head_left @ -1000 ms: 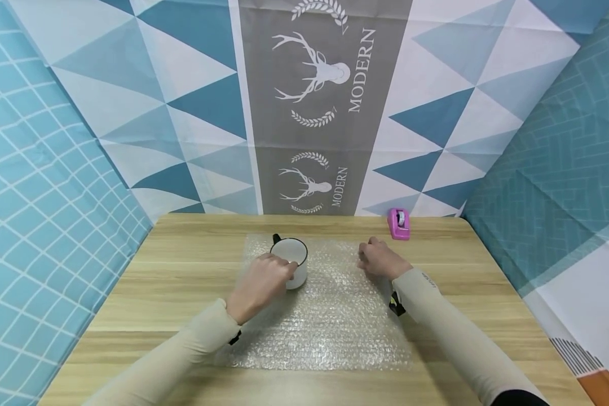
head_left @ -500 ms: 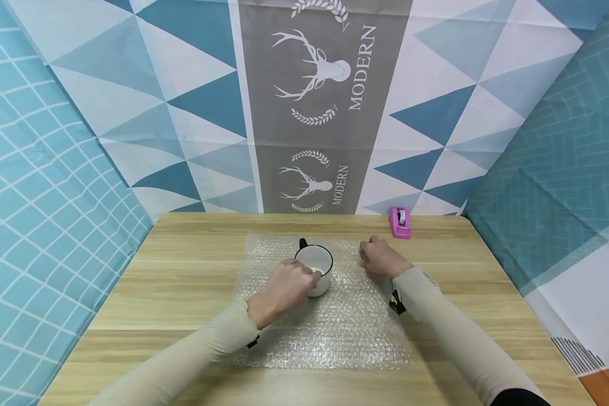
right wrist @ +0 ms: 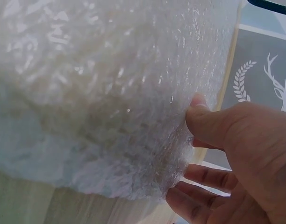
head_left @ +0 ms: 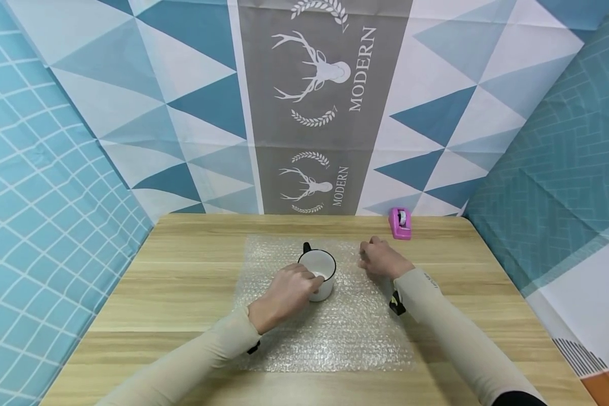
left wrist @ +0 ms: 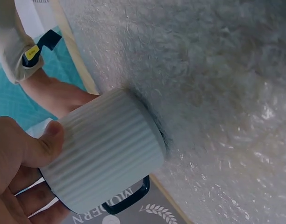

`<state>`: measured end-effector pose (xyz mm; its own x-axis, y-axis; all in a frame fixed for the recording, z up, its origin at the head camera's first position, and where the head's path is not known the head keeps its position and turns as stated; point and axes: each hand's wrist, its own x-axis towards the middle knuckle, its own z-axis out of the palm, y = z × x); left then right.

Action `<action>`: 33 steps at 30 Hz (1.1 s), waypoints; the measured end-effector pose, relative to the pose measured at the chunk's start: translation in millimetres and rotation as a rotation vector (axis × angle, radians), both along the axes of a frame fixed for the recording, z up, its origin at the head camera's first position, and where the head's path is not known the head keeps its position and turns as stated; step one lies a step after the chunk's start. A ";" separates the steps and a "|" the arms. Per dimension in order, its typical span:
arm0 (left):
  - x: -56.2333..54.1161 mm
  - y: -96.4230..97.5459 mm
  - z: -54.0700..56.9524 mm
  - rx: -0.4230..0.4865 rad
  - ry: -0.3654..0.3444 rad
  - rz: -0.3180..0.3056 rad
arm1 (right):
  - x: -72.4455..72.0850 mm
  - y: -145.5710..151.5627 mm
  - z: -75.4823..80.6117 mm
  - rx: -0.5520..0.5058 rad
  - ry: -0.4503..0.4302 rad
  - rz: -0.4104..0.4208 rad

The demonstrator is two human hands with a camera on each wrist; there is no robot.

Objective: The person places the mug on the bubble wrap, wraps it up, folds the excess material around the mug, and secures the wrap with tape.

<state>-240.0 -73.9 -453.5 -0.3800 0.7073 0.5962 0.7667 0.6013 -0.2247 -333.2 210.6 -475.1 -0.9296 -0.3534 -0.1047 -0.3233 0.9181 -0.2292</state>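
A white ribbed mug with a dark rim and dark handle stands on a sheet of bubble wrap, a little behind the sheet's middle. My left hand grips the mug by its near rim; in the left wrist view the thumb lies on the ribbed outer wall and other fingers reach past the rim. At the sheet's far right corner, my right hand holds the bubble wrap between thumb and fingers. The mug's base against the wrap is partly in shadow.
A pink tape dispenser sits at the back right of the wooden table, just beyond my right hand. Patterned cloth hangs along the back edge, with blue-green cloths at both sides.
My left hand and the mug have moved right and slightly nearer across the bubble wrap, mostly in the first half second. My right hand stays at the corner.
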 end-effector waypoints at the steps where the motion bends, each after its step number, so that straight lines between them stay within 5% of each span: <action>1: 0.0 0.2 0.0 -0.001 -0.010 0.000 | 0.0 0.3 -0.6 -0.002 0.005 0.004; 10: 2.1 -1.4 0.4 -0.013 -0.080 0.002 | -1.3 -0.1 -1.5 0.003 0.002 -0.002; 20: 3.0 -4.9 -3.5 -0.009 -0.065 -0.001 | 1.6 -2.5 2.5 -0.003 -0.010 -0.013; 33: 7.1 -10.4 -2.3 0.140 -0.203 -0.035 | 3.2 -2.6 3.2 0.000 0.015 0.006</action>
